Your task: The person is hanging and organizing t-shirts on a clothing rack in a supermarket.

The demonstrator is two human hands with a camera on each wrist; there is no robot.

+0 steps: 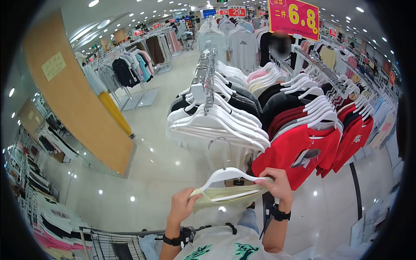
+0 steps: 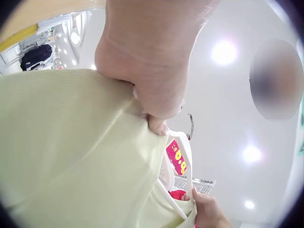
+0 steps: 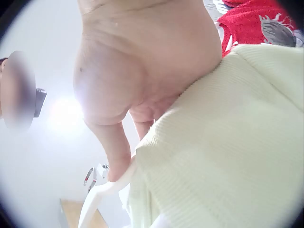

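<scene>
A pale yellow-green ribbed knit top (image 1: pixel 225 203) hangs on a white hanger (image 1: pixel 232 173) in front of the person, the hanger's metal hook pointing up. My left hand (image 1: pixel 181 205) grips the top's left shoulder, thumb along the edge. At the opposite shoulder my right hand (image 1: pixel 278 186) pinches fabric and hanger end together. In the left wrist view the ribbed fabric (image 2: pixel 76 142) spreads below the left hand. The right wrist view has the right thumb pressed on the hanger (image 3: pixel 97 194); the other fingers are mostly hidden behind the fabric.
Directly ahead stands a metal rack (image 1: pixel 207 65) packed with white hangers and clothes. Red sweaters (image 1: pixel 299 149) hang to its right, beneath a pink price sign (image 1: pixel 294 19). A wire cart (image 1: pixel 117 242) is at lower left, and a wooden pillar (image 1: pixel 82 95) rises on the left.
</scene>
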